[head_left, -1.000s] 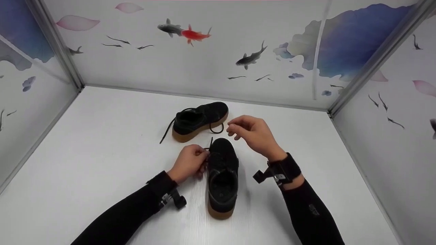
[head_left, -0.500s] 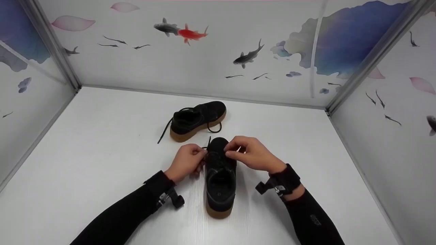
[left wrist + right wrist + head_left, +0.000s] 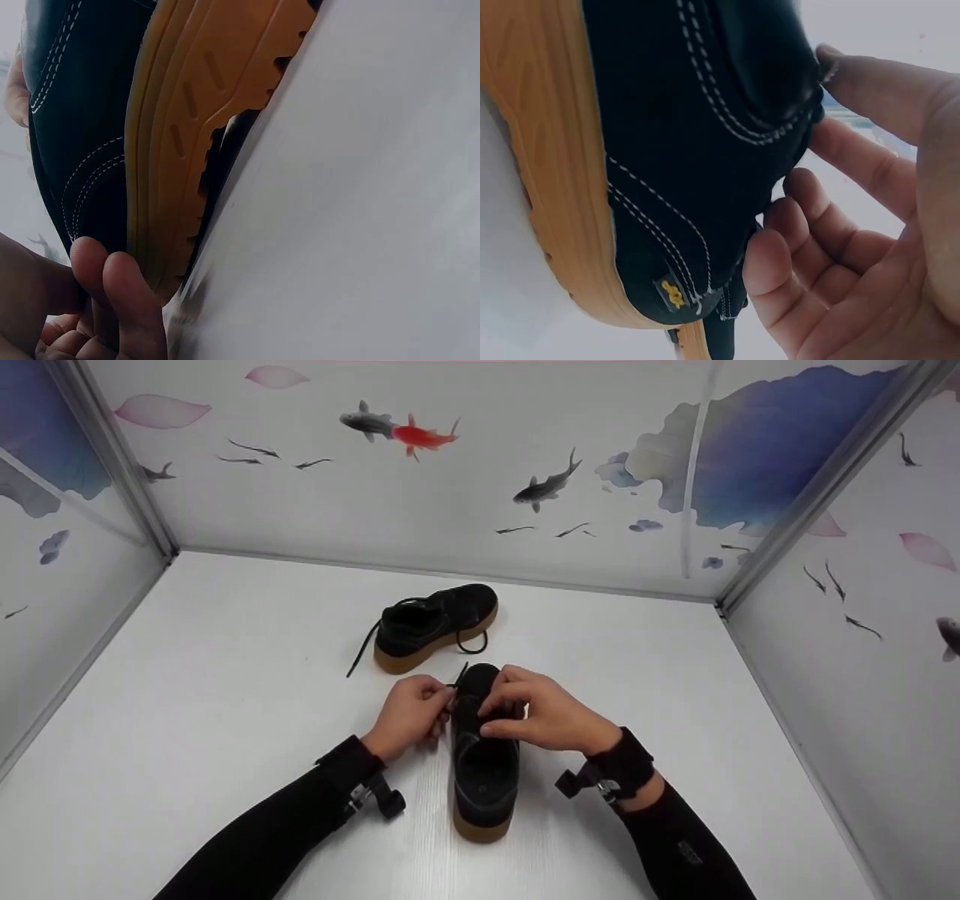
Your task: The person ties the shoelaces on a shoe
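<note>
A black lace-up shoe [image 3: 484, 814] with a tan sole stands upright on the table, toe pointing away. At its left side, near the toe, my left hand [image 3: 409, 716] pinches a black shoelace [image 3: 462, 672], whose end pokes up past the fingers. In the left wrist view the fingertips [image 3: 90, 259] sit low beside the black upper [image 3: 82, 150]. My right hand [image 3: 551, 712] reaches over the shoe from the right. Its thumb and index fingertip are at the lacing with a gap between them, and the other fingertips [image 3: 769, 259] lie close to the upper in the right wrist view.
A second black shoe [image 3: 469, 600] lies behind, toe to the right, with one lace trailing left and another looping in front. The white table [image 3: 262, 660] is bordered by pale printed walls [image 3: 300, 510] at the back and both sides.
My right hand has come from the air beyond the toe down and toward me, over the near shoe's lacing. The left hand keeps its place at the lace.
</note>
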Demonstrator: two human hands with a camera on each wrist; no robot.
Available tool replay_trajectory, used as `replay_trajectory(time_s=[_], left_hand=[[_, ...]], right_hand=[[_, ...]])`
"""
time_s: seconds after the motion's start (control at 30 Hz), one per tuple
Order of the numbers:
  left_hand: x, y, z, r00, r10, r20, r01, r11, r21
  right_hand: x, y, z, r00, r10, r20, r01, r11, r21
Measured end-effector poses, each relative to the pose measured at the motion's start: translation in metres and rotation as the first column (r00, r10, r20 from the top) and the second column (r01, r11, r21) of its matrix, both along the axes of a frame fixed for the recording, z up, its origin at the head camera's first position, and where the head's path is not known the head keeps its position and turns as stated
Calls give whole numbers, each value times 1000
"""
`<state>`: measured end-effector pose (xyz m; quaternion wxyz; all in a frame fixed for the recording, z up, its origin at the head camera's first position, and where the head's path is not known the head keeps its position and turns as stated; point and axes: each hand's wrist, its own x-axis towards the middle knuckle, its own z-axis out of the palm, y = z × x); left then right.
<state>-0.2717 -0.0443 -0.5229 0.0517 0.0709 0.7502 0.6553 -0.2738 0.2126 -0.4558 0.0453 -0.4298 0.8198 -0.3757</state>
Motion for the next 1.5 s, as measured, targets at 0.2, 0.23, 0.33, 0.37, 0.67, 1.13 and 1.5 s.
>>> replay_trajectory(time_s=[0.2, 0.23, 0.33, 0.37, 0.67, 1.13, 1.5], left_hand=[[0, -1, 1, 1000, 3, 1, -3, 1000, 10], [-1, -1, 1, 1000, 2, 2, -2, 1000, 12], [-1, -1, 0, 1000, 1, -4, -1, 1000, 12], [-1, -1, -1, 1000, 2, -4, -2, 1000, 12], [-3, -2, 0, 999, -17, 31, 16, 1000, 16], [-10, -20, 12, 999, -5, 44, 9, 997, -80], [-13, -27, 13, 992, -119, -49, 101, 957, -271]], right_hand=[[6, -6, 0, 998, -4, -57, 6, 999, 40], [6, -6, 1, 997, -2, -74, 5, 999, 41], [8, -8, 1, 991, 11, -134, -6, 999, 38], [8, -9, 1, 988, 16, -154, -11, 999, 37], [7, -12, -5, 946, 43, -321, -50, 999, -12], [9, -20, -8, 912, -2, -410, -25, 998, -60], [15, -23, -3, 963, -98, -252, 100, 995, -5]])
